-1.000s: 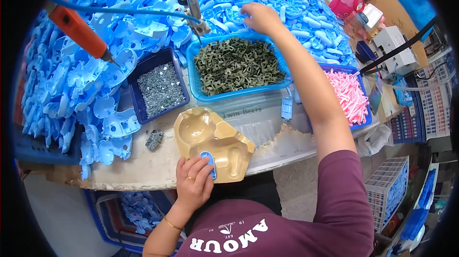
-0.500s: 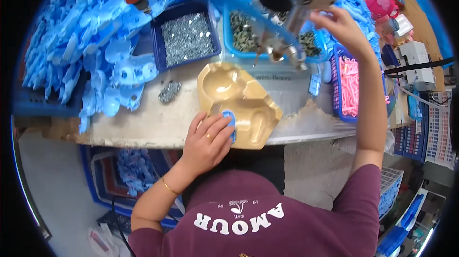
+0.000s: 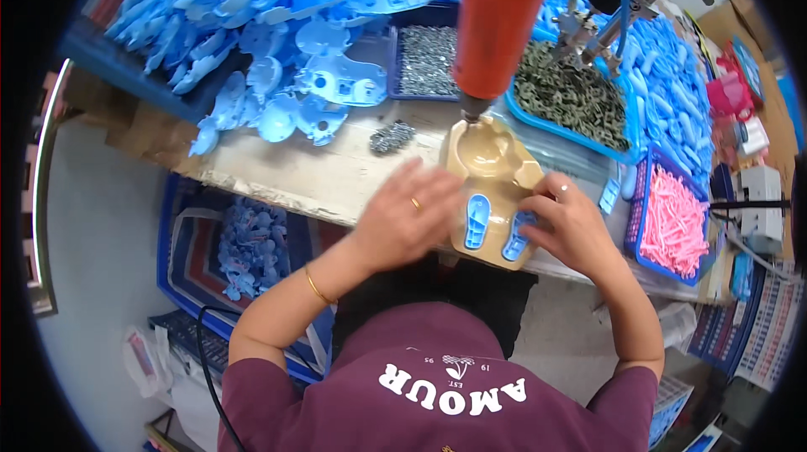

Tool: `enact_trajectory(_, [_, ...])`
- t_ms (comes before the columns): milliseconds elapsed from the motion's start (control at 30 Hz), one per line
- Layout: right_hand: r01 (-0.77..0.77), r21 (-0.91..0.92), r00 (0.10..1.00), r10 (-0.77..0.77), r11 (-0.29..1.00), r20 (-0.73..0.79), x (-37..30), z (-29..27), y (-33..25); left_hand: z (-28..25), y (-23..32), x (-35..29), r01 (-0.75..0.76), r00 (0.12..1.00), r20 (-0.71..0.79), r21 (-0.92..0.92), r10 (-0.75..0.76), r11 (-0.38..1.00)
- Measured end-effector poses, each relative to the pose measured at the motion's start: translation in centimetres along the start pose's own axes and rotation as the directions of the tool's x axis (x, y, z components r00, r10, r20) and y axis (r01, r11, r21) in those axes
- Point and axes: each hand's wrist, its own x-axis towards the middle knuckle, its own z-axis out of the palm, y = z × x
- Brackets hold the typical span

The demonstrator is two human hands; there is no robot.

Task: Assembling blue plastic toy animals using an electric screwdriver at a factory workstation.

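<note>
Tan tray (image 3: 485,154) at the near edge of the table (image 3: 315,173) seemingly steadies the left blue piece (image 3: 477,222) and right blue piece (image 3: 514,244), the latter pinched by the right hand (image 3: 573,221), though whether the blurred left hand (image 3: 408,210) holds anything I cannot tell

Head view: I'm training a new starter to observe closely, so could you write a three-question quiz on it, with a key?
1. Which hand touches a blue sole-shaped part at the tan moulded fixture?
2. True or false: the pink plastic pieces lie to the right of the light-blue tray.
3. That tray holds: a) olive-green pieces; b) silver screws; c) blue shells.

Key: 1. The right hand. 2. True. 3. a.
</note>
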Motion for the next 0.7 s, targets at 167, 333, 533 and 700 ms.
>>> enact_trajectory(167, [-0.069,0.123,0.996,0.074,0.99,-0.04,0.8,-1.3,-0.8,-5.2,-10.8,2.2,0.285,0.896,-0.423,0.319,-0.134,0.904])
enact_trajectory(333, [-0.073,0.186,0.996,0.082,0.98,-0.043,1.1,-0.1,-0.7,-9.7,-18.4,6.5,0.328,0.875,-0.482,0.527,-0.042,0.784])
enact_trajectory(533, [-0.033,0.147,0.999,0.037,0.989,-0.026,1.2,0.2,-1.4,-12.5,-20.7,9.0,0.269,0.941,-0.336,0.655,-0.047,0.706])
enact_trajectory(700, [-0.121,0.253,0.988,0.14,0.96,-0.058,0.3,-0.9,-1.7,-13.1,-13.8,7.1,0.174,0.968,-0.251,0.683,0.005,0.709])
